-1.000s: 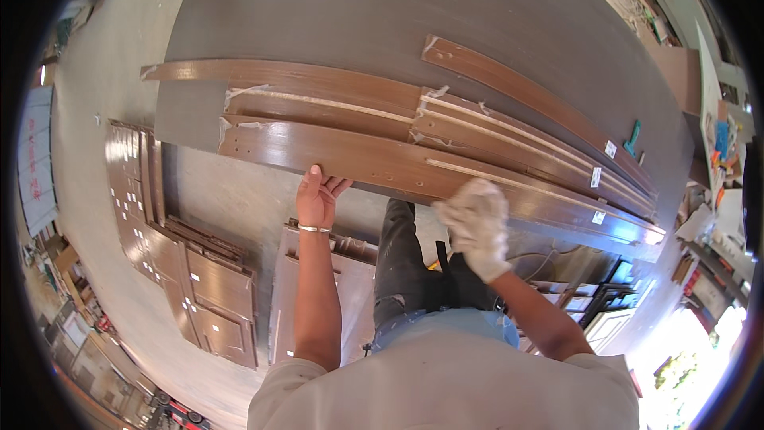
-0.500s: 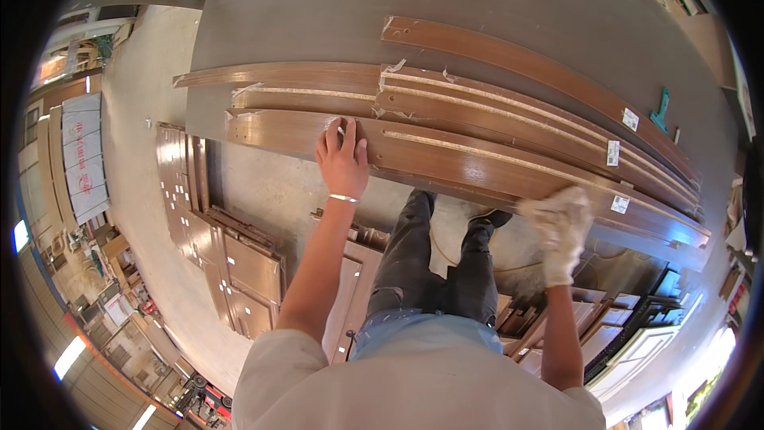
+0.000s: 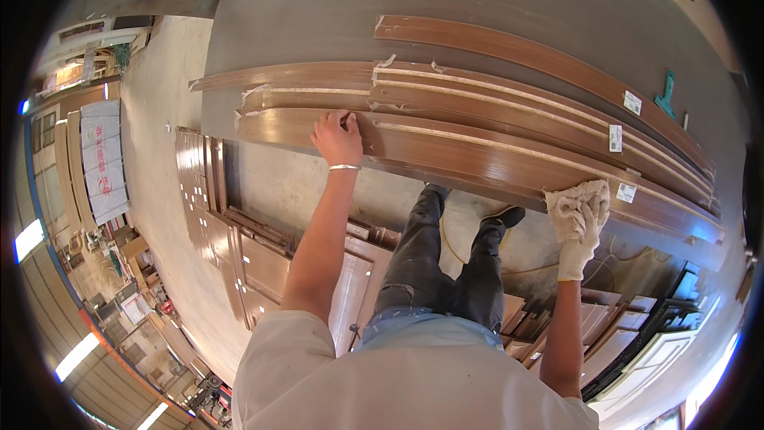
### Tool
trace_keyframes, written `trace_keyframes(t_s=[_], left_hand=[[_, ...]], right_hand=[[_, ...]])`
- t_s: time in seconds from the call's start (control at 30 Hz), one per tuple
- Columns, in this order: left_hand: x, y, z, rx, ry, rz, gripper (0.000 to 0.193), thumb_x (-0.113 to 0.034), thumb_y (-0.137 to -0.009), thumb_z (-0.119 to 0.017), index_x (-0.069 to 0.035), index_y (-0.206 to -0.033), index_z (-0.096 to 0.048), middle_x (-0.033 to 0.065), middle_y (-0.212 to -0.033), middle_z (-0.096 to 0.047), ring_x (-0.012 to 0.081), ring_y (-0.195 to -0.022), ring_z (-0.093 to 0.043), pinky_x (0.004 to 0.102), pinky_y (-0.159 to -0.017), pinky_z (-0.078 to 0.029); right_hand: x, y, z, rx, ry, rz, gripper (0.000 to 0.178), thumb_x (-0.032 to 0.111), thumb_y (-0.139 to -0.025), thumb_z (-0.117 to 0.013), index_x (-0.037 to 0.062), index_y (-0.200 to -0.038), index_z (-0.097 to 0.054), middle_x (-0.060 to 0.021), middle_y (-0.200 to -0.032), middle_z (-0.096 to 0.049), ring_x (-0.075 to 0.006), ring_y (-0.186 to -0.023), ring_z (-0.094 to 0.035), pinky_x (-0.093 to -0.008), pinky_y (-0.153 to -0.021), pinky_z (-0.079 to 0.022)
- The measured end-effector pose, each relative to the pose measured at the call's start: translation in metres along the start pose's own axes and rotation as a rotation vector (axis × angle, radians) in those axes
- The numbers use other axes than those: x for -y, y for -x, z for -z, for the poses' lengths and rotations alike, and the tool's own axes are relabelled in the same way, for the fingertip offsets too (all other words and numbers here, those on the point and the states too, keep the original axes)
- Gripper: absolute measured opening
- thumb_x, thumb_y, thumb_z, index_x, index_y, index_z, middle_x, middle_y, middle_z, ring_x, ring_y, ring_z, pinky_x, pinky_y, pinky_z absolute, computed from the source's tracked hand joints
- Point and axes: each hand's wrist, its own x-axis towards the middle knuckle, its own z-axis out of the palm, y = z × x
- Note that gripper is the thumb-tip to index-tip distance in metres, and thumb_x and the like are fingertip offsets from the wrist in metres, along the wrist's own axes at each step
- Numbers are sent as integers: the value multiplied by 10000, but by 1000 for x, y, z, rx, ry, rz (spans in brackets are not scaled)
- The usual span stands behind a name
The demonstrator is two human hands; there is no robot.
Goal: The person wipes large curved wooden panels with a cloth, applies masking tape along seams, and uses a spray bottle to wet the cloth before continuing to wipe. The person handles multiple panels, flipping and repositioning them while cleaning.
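Several long brown wood boards lie side by side on a dark grey tabletop (image 3: 302, 12). On the nearest board (image 3: 461, 155) rests my bare left hand (image 3: 338, 139), a light band at its wrist. Its fingers are curled together, and whatever they pinch is hidden. Farther right, my right hand (image 3: 578, 247) wears a whitish knit glove. It presses a bunched beige cloth (image 3: 579, 201) onto the same board, beside a white label (image 3: 626, 192). Behind the nearest board, other boards (image 3: 493, 99) show pale raw edges and torn bits of film.
A separate board (image 3: 493, 41) lies farther back, with a teal scraper (image 3: 665, 95) near its right end. Below the table's near edge, brown panels (image 3: 263, 267) stand at left and more panels (image 3: 629, 334) at right. A wrapped stack (image 3: 103, 159) sits at far left.
My right hand, blurred earlier, has moved a little right along the board and now shows sharply. My left hand's fingers, stretched forward before, have curled in. The whole view has shifted slightly.
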Motion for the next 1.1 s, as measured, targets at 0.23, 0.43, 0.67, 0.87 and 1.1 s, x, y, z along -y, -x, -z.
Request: trace_keyframes(t_s=[0.23, 0.43, 0.67, 0.87, 1.1], left_hand=[[-14, -20, 18, 148, -371, -268, 123, -232, -891, -715, -116, -870, -751, 82, -926, -743, 288, -967, -678, 477, -921, -438], [-7, -36, 8, 200, -471, -332, 151, -241, -886, -676, -108, -861, -744, 102, -937, -756, 305, -980, -696, 508, -956, -483], [35, -118, 39, 89, -290, -28, 277, -315, -908, -641, -83, -799, -745, 180, -990, -751, 380, -919, -710, 500, -809, -537], [64, -73, 51, -133, 215, -34, 108, -101, -923, -609, -41, -918, -699, 223, -931, -689, 442, -860, -651, 491, -741, -522], [74, 148, 57, 508, 251, 215, 132, -84, -923, -591, -64, -933, -721, 175, -828, -718, 406, -718, -688, 497, -681, -547]], right_hand=[[-5, 0, 0, 2, 8, -23, 438, 345, -986, -652, 34, -1290, -712, -193, -1611, -477, -412, -1571, -291, -502, -1299, -190], [-9, 2, 0, -3, 45, -16, 419, 329, -986, -640, 41, -1280, -720, -208, -1576, -512, -399, -1558, -324, -499, -1303, -198], [-2, -5, 2, -14, 74, 36, 326, 172, -975, -594, 41, -1238, -735, -180, -1511, -589, -365, -1530, -395, -487, -1307, -206], [8, 3, -4, -180, -330, -455, 334, 154, -1004, -554, 16, -1260, -718, -191, -1419, -652, -328, -1397, -548, -457, -1202, -396], [121, -16, -118, -116, -209, -237, 359, 236, -1021, -601, 69, -1337, -632, -128, -1339, -645, -240, -1210, -627, -376, -958, -552]])
